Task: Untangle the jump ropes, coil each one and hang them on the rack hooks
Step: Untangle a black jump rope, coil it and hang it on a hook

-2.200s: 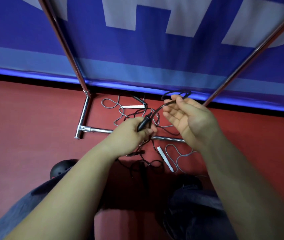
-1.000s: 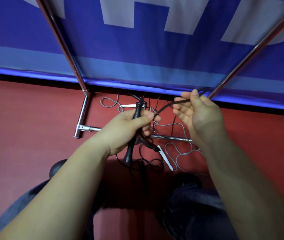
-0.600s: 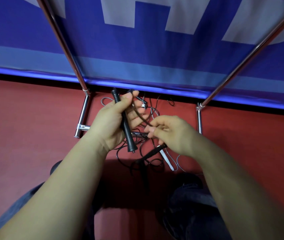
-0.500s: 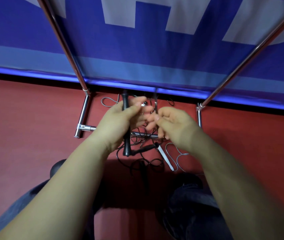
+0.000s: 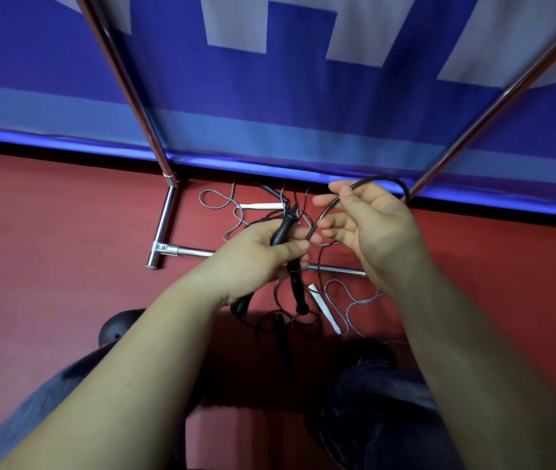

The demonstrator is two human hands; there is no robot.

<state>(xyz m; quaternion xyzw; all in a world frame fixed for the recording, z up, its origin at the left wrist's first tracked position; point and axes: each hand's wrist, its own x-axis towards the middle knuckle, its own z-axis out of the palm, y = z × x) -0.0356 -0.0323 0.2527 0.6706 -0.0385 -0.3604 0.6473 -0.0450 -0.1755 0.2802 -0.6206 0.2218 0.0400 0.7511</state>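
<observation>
Coiling the black rope: left hand clamps both black handles, right hand at 3 o'clock pinches the cord, loop arcing to 12. Keep loops even, light tension; the rest is snarled with the grey rope on the floor.

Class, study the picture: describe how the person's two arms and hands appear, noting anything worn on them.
Both forearms are bare up to the frame's edge; no sleeve shows. The left hand and right hand wear no gloves, and no rings, watch or wristband are visible. Fingernails are short and unpainted. No markings show on either arm.
</observation>
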